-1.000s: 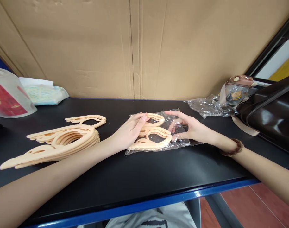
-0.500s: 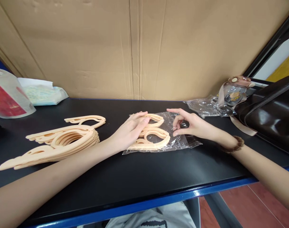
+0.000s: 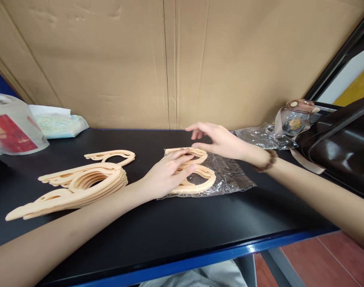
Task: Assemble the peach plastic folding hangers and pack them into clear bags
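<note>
A folded peach-coloured plastic hanger (image 3: 204, 185) lies in a clear plastic bag (image 3: 229, 175) at the middle of the table. My left hand (image 3: 166, 173) rests flat on the bagged hanger with its fingers stretched out, covering part of it. Above the far edge of the bag hovers my right hand (image 3: 214, 137), fingers loosely apart and nothing in them. To the left, a stack of several matching folded hangers (image 3: 101, 183) lies beside my left forearm. One single folded hanger (image 3: 119, 155) sits just behind that stack.
A roll of clear tape (image 3: 14, 127) and a pack of tissues (image 3: 59, 121) stand at the back left. At the back right are another clear bag (image 3: 256, 137), a strapped water bottle (image 3: 294, 117) and a dark leather bag (image 3: 340, 147). Cardboard (image 3: 124, 63) walls the rear.
My right hand has moved left and away from me, from the bag's right part to above its far edge. My left hand stays on the hanger, fingers spread a little differently.
</note>
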A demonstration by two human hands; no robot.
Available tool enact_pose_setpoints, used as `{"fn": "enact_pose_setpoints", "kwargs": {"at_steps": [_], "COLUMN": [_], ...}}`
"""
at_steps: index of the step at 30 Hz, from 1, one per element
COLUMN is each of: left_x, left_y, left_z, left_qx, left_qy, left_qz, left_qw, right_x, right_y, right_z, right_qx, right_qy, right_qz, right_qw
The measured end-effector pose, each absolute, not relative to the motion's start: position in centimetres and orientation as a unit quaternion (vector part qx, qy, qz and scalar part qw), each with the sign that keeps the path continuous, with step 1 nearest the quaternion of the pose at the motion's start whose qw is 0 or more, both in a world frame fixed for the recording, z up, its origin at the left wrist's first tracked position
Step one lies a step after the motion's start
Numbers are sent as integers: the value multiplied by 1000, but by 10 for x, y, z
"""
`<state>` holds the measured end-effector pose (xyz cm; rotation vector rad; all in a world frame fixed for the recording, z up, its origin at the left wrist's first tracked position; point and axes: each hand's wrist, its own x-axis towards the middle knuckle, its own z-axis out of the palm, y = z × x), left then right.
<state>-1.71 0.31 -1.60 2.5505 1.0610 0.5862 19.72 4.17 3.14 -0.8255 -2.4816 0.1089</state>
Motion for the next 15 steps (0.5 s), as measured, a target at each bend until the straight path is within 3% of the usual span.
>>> {"fn": "enact_pose_setpoints", "kwargs": {"at_steps": [8, 15], "left_x": [-18, -18], "left_y": [1, 1], "left_z": [-17, -16], "left_qx": [890, 894], "left_qy": [377, 376], "left_qz": [212, 208], "left_qw": [148, 125], "right_x": [90, 34], "right_y": [73, 104], "right_z": [33, 19], "right_qx": [-168, -164], "right_qy": [-967, -964], "right_qz": [70, 167], "right_qw": [176, 129]}}
